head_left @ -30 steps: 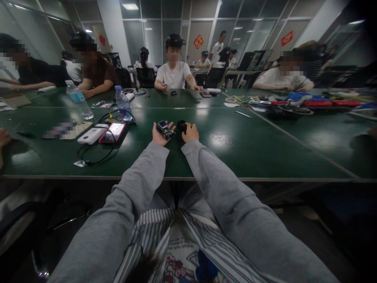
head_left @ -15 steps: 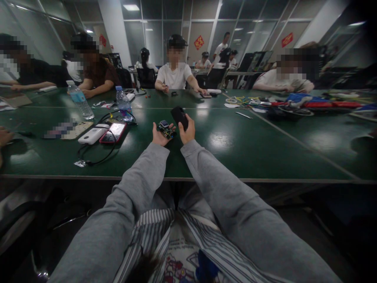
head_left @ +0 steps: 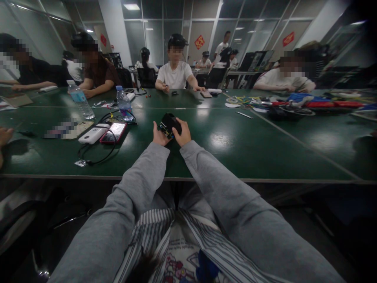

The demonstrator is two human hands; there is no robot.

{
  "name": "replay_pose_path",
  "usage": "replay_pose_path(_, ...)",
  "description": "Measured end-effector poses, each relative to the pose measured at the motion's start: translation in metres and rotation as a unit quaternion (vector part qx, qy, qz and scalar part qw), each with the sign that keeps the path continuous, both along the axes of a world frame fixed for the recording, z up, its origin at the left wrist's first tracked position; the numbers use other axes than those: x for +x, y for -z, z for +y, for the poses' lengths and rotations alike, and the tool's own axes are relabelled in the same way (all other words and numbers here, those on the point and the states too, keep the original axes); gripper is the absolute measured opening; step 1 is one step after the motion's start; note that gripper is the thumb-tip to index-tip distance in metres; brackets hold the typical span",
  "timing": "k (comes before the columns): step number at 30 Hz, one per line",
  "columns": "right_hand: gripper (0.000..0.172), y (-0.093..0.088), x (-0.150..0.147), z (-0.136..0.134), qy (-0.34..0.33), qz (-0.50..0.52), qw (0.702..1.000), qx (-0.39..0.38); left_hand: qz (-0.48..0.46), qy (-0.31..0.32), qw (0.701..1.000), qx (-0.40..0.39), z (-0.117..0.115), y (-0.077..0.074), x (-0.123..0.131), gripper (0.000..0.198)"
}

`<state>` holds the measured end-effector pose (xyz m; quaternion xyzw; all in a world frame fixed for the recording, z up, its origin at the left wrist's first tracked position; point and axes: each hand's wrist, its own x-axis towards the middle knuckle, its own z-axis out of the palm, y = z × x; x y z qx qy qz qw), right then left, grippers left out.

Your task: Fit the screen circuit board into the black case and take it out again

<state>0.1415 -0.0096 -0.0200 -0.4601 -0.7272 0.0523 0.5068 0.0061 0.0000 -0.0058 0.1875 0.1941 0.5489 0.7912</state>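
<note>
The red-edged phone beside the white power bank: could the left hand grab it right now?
Probably not straight away: the left hand is cradling the green circuit board, though only a black cable seems to lie across the phone.

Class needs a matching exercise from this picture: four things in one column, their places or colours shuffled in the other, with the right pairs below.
Things
1. Board
2. Cover
3. Phone
4. Blue-capped bottle

Descriptions
A. Beyond the phone
B. Black, in the right hand
C. Pinkish-red rim
D. In the left hand

Pairs: 1-D, 2-B, 3-C, 4-A
</note>
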Motion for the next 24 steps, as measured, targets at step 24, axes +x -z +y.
replay_pose_path(24,0.068,0.015,-0.001,0.008,-0.139,-0.040,0.988,-0.058,-0.022,-0.033,0.999,-0.010,0.001,-0.001,0.001,0.070)
